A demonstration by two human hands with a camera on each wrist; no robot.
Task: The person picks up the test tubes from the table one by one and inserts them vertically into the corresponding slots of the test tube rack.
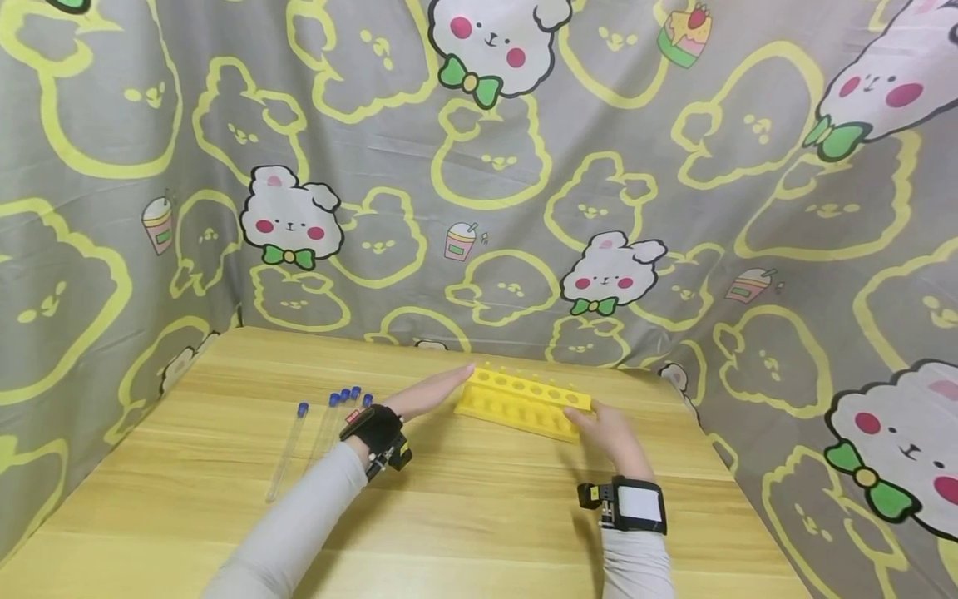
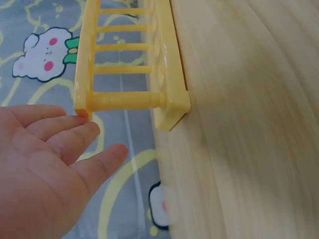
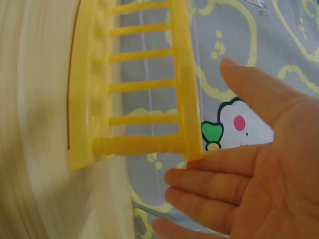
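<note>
A yellow test tube rack (image 1: 524, 402) stands on the table toward its back, with a row of round holes along its top. At the rack's left end is my left hand (image 1: 437, 391), its fingers stretched out. In the left wrist view, fingertips of that hand (image 2: 45, 154) come right up to the corner of the rack's upper bar. My right hand (image 1: 609, 433) is at the opposite end. The right wrist view has its fingers (image 3: 214, 184) extended at the upper bar's corner, thumb raised apart from the rack.
Several clear test tubes (image 1: 288, 453) with blue caps lie on the wooden table (image 1: 486, 516) left of the rack, some partly hidden behind my left forearm. A grey patterned curtain (image 1: 516, 225) surrounds the table's back and sides, close behind the rack.
</note>
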